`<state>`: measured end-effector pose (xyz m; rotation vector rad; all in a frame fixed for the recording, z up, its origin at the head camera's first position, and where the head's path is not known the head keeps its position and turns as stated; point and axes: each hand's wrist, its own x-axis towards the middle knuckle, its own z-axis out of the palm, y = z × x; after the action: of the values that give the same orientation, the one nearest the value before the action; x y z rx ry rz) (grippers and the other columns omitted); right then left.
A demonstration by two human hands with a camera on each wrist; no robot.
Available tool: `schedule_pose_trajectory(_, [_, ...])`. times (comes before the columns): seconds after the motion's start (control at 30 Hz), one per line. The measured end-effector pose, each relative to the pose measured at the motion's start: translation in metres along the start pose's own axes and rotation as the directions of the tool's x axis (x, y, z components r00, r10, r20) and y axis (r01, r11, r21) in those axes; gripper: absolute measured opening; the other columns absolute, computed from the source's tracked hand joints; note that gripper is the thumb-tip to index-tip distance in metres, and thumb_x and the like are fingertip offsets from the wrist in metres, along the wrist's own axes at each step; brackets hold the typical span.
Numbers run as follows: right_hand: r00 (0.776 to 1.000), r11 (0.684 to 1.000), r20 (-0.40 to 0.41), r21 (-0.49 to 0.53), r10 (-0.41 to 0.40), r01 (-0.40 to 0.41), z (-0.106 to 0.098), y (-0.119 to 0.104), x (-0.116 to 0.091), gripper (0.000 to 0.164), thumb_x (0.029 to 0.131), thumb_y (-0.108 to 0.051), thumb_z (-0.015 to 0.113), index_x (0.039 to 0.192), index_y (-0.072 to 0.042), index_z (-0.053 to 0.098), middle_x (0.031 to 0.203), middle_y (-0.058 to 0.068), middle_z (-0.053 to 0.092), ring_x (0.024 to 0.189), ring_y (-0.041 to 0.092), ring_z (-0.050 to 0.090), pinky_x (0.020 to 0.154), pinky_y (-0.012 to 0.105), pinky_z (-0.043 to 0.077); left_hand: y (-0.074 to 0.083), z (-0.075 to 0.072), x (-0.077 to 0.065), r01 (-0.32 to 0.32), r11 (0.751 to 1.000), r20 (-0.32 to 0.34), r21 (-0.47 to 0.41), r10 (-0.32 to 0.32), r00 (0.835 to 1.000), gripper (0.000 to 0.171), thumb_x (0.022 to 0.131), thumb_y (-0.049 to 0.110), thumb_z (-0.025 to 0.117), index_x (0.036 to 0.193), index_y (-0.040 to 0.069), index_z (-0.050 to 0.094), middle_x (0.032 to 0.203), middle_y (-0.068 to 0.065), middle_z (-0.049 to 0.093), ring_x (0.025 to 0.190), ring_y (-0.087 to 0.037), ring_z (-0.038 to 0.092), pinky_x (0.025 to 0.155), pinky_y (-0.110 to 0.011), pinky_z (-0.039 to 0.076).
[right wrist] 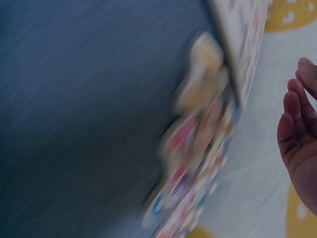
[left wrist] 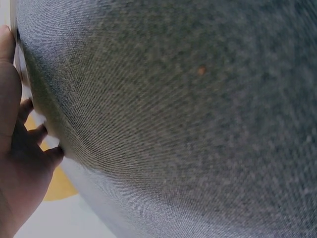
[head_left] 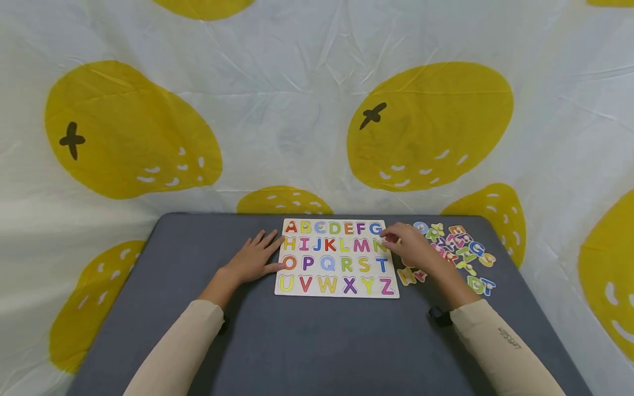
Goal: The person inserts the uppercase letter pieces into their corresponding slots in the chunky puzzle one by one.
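Note:
A white alphabet puzzle board [head_left: 317,274] with colourful letters A to Z lies flat on the table. My left hand [head_left: 252,258] rests at its left side with fingers spread, the thumb and fingertips right at the board's edge. Over the board's right edge, near the G and N, hovers my right hand [head_left: 411,245], its fingers loosely bent. No piece shows in the right hand [right wrist: 304,158] in the right wrist view, though the thumb is partly cut off there. Beneath and beyond that forearm lie loose letter pieces [head_left: 476,248] in a heap, some hidden by the arm.
The grey-covered table [head_left: 317,346] ends at a white curtain [head_left: 287,126] printed with large yellow fruit shapes. A yellow H piece [head_left: 406,276] lies close to the board's right edge. In the right wrist view, the pieces [right wrist: 203,59] are blurred.

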<state>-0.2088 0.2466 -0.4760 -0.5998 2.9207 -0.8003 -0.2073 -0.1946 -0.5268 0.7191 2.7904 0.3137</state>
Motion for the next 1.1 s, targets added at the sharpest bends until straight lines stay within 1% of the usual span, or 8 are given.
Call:
schedule_pose_trajectory(0.17, [0.999,0.999,-0.019,-0.019,0.028,-0.029,-0.020,0.032,-0.040,0.023,0.092,-0.009,0.078,0.113,-0.001,0.074,0.089,0.000,0.068,0.079,0.012,0.058,0.070,0.031,0.051,0.002,-0.001,0.002,-0.005,1.000,-0.003,-0.004,0.005,1.000,0.087,0.099,0.064,0.055,0.167,0.021,0.022,0.173,-0.012,0.019,0.159,-0.044,0.013,0.123,-0.068,0.019])
schedule_pose_trajectory(0.27, [0.997,0.999,-0.074,-0.047,-0.020,0.016,-0.030,0.051,-0.063,0.021,0.088,-0.008,0.081,0.108,-0.001,0.075,0.083,-0.004,0.066,0.073,0.005,0.053,0.065,0.026,0.049,0.003,-0.003,0.003,-0.006,1.000,0.000,-0.007,0.006,1.000,0.086,0.099,0.063,0.056,0.167,0.020,0.023,0.173,-0.012,0.020,0.159,-0.044,0.013,0.122,-0.069,0.019])
schedule_pose_trajectory(0.37, [0.993,0.997,-0.112,-0.069,-0.045,0.037,-0.040,0.067,-0.083,0.019,0.086,-0.007,0.082,0.104,-0.003,0.076,0.080,-0.008,0.066,0.070,-0.001,0.051,0.062,0.024,0.048,0.002,-0.003,0.004,0.000,1.000,0.003,0.003,0.000,1.000,0.087,0.099,0.063,0.056,0.167,0.021,0.022,0.173,-0.012,0.019,0.159,-0.044,0.013,0.123,-0.068,0.019])
schedule_pose_trajectory(0.4, [0.990,0.995,-0.128,-0.096,-0.053,0.041,-0.042,0.073,-0.088,0.018,0.085,-0.007,0.083,0.101,-0.004,0.077,0.079,-0.010,0.066,0.070,-0.003,0.051,0.062,0.024,0.048,0.002,-0.002,0.004,0.003,1.000,0.005,0.006,-0.003,1.000,0.087,0.099,0.064,0.055,0.167,0.021,0.021,0.173,-0.012,0.019,0.159,-0.044,0.013,0.123,-0.068,0.019])
schedule_pose_trajectory(0.57, [0.994,0.985,-0.111,-0.168,0.014,-0.032,-0.057,0.094,-0.114,0.016,0.085,-0.013,0.085,0.099,-0.011,0.078,0.081,-0.011,0.068,0.070,-0.005,0.053,0.063,0.026,0.050,0.000,0.000,0.004,0.004,1.000,0.001,0.008,-0.004,1.000,0.088,0.099,0.065,0.055,0.167,0.022,0.021,0.173,-0.011,0.019,0.159,-0.043,0.012,0.123,-0.068,0.019])
schedule_pose_trajectory(0.7, [0.994,0.978,-0.090,-0.192,0.067,-0.084,-0.063,0.107,-0.129,0.017,0.084,-0.016,0.087,0.097,-0.011,0.078,0.080,-0.010,0.067,0.068,-0.005,0.052,0.062,0.026,0.049,0.000,0.001,0.004,0.009,1.000,0.005,0.010,-0.009,1.000,0.088,0.098,0.065,0.055,0.167,0.022,0.021,0.173,-0.011,0.018,0.159,-0.043,0.012,0.123,-0.067,0.018])
schedule_pose_trajectory(0.87, [0.995,0.981,-0.050,-0.167,0.089,-0.096,-0.064,0.118,-0.142,0.020,0.082,-0.016,0.087,0.096,-0.006,0.077,0.079,-0.008,0.065,0.067,-0.005,0.048,0.060,0.024,0.047,-0.001,0.002,0.004,0.018,1.000,0.007,0.011,-0.018,1.000,0.088,0.098,0.065,0.056,0.167,0.022,0.021,0.173,-0.011,0.018,0.159,-0.043,0.012,0.124,-0.067,0.018])
schedule_pose_trajectory(1.1, [0.994,0.975,-0.009,-0.193,0.112,-0.111,-0.060,0.130,-0.151,0.020,0.080,-0.019,0.089,0.091,-0.010,0.075,0.078,-0.009,0.062,0.067,-0.002,0.044,0.059,0.025,0.043,-0.001,0.001,0.003,0.021,1.000,0.012,0.009,-0.021,1.000,0.088,0.098,0.064,0.056,0.167,0.022,0.021,0.173,-0.011,0.019,0.159,-0.043,0.012,0.123,-0.067,0.018])
